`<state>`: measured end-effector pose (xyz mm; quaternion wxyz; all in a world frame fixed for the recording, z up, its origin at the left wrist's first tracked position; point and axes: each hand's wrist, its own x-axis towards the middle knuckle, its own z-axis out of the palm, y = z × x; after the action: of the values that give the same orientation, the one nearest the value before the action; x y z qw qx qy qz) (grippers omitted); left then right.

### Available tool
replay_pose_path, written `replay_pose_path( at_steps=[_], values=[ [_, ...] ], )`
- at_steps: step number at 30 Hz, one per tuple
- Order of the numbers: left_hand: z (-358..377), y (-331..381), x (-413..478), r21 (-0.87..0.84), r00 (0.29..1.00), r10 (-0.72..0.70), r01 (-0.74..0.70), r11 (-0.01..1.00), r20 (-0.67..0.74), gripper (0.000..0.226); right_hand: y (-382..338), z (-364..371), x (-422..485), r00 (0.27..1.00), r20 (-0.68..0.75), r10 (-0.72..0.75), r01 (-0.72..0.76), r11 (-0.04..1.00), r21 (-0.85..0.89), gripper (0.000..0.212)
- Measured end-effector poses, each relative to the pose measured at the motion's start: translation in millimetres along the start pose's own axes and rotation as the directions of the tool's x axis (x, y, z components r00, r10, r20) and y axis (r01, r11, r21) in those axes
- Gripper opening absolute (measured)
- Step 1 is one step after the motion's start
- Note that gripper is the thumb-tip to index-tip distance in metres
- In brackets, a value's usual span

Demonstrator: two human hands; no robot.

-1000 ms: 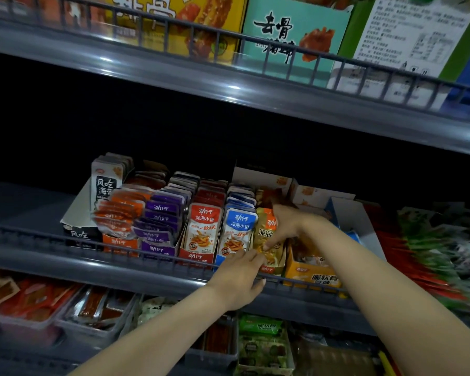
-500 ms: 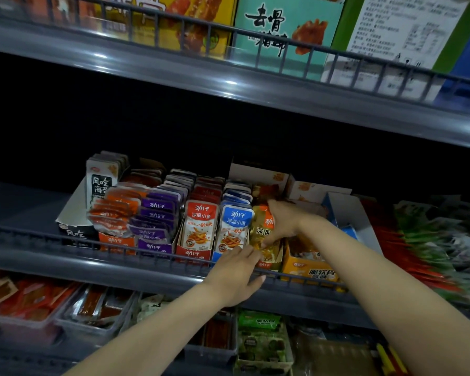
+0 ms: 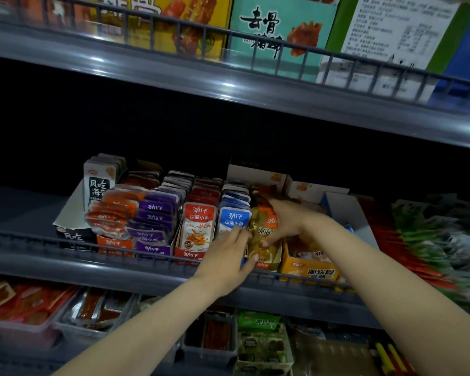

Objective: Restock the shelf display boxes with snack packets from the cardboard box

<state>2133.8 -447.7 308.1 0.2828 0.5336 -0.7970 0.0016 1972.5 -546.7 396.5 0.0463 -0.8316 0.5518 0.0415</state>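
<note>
Head view: well left of the narrow yellow cardboard display box (image 3: 263,265), slumped orange foil packets (image 3: 111,213) and purple foil packets (image 3: 154,221) lean out over the grey wire rail (image 3: 92,241); jostle their row and they could slide off. Your left hand (image 3: 225,264), fingers straight, presses the front of the yellow-and-orange snack packets (image 3: 263,248) standing in that box, beside the blue foil packets (image 3: 232,218) just left of it. Your right hand (image 3: 285,223) grips the same bundle from above; squeeze unevenly and packets may buckle or tip forward. Just right of it, an orange cardboard carton (image 3: 310,271) crowds your wrist.
</note>
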Motion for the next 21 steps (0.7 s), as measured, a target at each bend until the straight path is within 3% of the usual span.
replay_pose_path(
  at_steps=[5, 8, 10, 14, 21],
  values=[
    [-3.8, -6.7, 5.3, 0.180, 0.999, -0.033, 0.028, 0.983, 0.024, 0.059, 5.1, -1.4, -17.4, 0.999, -0.038, 0.025, -0.016, 0.975, 0.221, 0.112],
    [0.1, -8.0, 4.2, 0.266, 0.998, -0.057, 0.058, 0.962, -0.011, 0.068, 1.3, 7.8, -38.2, 0.995, -0.062, 0.079, -0.030, 0.826, 0.562, 0.091],
    [4.0, -9.4, 3.7, 0.279, 0.998, -0.060, 0.054, 0.959, 0.012, 0.071, -3.7, 18.9, -48.2, 0.988, -0.092, 0.128, -0.030, 0.726, 0.687, 0.087],
    [8.9, -10.2, 2.3, 0.308, 0.984, -0.106, 0.058, 0.950, 0.144, 0.069, -15.3, 38.0, -49.4, 0.972, -0.160, 0.174, 0.001, 0.672, 0.740, 0.066],
    [7.9, -12.4, 1.2, 0.321, 0.975, -0.090, 0.021, 0.947, 0.202, 0.077, -22.0, 53.9, -44.7, 0.924, -0.243, 0.296, -0.017, 0.666, 0.745, 0.075]
  ],
)
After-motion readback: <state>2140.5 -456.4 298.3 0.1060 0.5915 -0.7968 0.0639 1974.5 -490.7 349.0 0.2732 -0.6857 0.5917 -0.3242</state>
